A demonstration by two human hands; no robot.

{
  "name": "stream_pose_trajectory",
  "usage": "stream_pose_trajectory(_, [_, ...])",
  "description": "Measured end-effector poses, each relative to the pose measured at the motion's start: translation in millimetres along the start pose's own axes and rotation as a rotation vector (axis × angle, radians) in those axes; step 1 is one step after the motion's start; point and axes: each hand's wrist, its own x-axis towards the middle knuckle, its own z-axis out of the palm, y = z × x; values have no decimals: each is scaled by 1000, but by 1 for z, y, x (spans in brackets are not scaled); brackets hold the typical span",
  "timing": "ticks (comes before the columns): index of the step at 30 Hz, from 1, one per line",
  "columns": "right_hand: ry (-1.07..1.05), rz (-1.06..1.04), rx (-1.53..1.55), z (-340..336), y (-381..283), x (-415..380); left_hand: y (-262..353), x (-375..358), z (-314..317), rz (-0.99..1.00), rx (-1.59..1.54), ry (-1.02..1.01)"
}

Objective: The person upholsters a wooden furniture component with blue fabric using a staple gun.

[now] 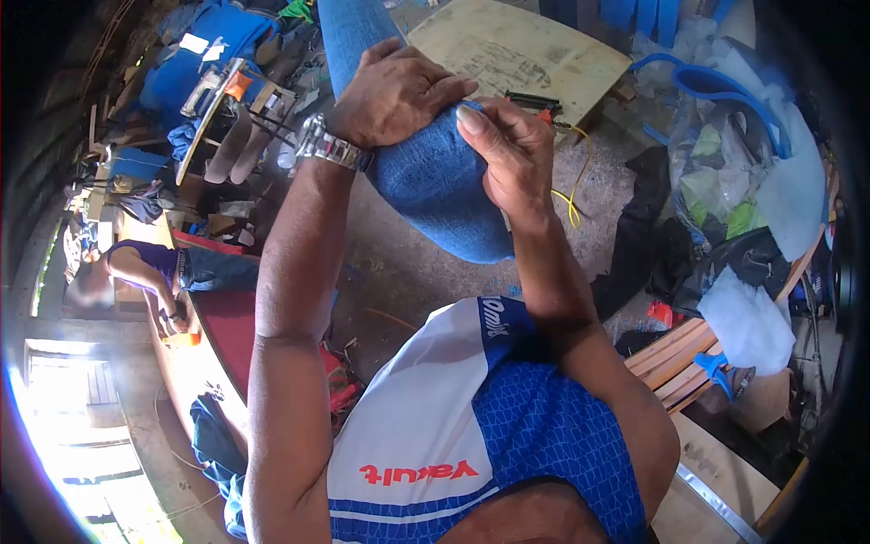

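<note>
A rounded piece covered in blue denim-like fabric is in front of me, with a longer blue stretch running up past my left wrist. My left hand, with a metal watch on its wrist, lies over the top of the piece. Its fingers bend round the fabric, and their tips are partly hidden. On the other side, my right hand grips the fabric's edge, thumb on top and fingers curled behind. The two hands nearly meet at the upper edge of the piece. What is inside the cover is hidden.
Beyond my hands lies a worn pale board, with a yellow cord near it. At right are a clear plastic bag, white stuffing and wooden strips. Another person leans over a long table at left.
</note>
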Motion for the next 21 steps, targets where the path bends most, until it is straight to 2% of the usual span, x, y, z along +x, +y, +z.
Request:
stream_pose_trajectory(2, [-16,-12,-236,-4,-2,10,-4,-2,4,31,9,21])
stream_pose_trajectory(5, [35,68,44,5,10,21,3,1,-6,-19,-109,171])
stream_pose_trajectory(8, [-41,127,24,-8,19,26,7,6,-9,-303,-673,337])
stream_pose_trajectory(10, [-93,182,97,-15,20,28,23,-8,-21,-403,-790,411])
stream_pose_trajectory(12, [-55,205,250,-10,20,27,42,-33,-28,-482,-952,430])
stream_pose_trajectory(13, [-35,218,330,-9,21,26,49,-44,-32,-387,-816,337])
stream_pose_trajectory(15, [-116,168,123,-13,20,31,72,-41,-31,-284,-362,378])
stream_pose_trajectory(17, [-206,138,-88,-17,14,25,73,-41,-32,-397,-309,221])
stream_pose_trajectory(19, [-321,78,-316,-28,-3,36,75,-29,-36,-348,-222,202])
stream_pose_trajectory(21, [-477,130,-231,-61,10,47,77,-16,-39,-269,-130,206])
